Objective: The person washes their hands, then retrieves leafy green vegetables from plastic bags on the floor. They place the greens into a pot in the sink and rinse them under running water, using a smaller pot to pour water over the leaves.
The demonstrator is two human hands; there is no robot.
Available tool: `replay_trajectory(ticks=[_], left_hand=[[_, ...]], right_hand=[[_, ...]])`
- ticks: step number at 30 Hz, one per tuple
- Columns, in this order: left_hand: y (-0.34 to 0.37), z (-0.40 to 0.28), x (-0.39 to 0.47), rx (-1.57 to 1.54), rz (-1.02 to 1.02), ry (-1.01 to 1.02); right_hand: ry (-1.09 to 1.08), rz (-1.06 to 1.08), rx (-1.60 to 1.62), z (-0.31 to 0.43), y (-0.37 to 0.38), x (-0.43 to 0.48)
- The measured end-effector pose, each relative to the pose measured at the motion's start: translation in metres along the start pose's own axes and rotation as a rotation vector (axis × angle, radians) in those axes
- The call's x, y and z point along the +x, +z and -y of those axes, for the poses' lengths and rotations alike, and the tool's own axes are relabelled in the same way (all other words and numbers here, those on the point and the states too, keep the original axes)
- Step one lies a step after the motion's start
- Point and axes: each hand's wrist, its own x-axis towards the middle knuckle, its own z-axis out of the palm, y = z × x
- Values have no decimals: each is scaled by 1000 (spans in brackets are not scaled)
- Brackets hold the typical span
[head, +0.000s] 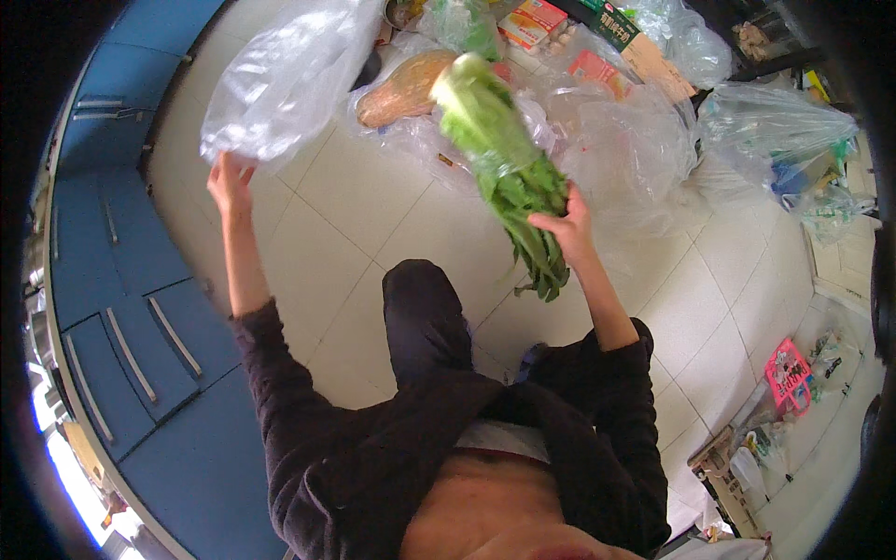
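Observation:
My left hand (233,185) pinches the lower edge of a clear plastic bag (280,91), which billows up and away from it. In my right hand (570,227) is a head of leafy green lettuce (493,136), gripped near its dark leaf tips. Its pale stem end points away from me, and part of it looks wrapped in clear film. Behind that stem end an orange-tan squash (402,87) lies on crumpled plastic on the floor, partly covered by the lettuce in this view.
Loose clear plastic bags (623,154), a red-and-white box (532,24) and a cardboard carton (651,63) crowd the tiled floor (336,217) ahead. Blue cabinets (140,245) with long handles line the left side. A pink bag (789,376) hangs at the right.

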Motion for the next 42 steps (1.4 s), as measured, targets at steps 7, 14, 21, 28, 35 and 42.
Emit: replay_trajectory(ticks=[7, 14, 21, 28, 35, 42], left_hand=[[170, 24, -25, -92, 299, -44], [312, 64, -60, -59, 399, -118], [359, 76, -95, 706, 661, 55], [353, 87, -209, 915, 914, 1042], [373, 133, -338, 954, 996, 1683], [453, 107, -235, 873, 999, 1122]], right_hand=[[-286, -298, 67, 77, -49, -3], [-442, -576, -149, 133, -126, -38], [-450, -684, -179, 156, -187, -80], [-342, -750, -246, 130, -224, -113], [-233, -810, -285, 106, -240, -141], [-192, -850, -280, 89, -256, -175]])
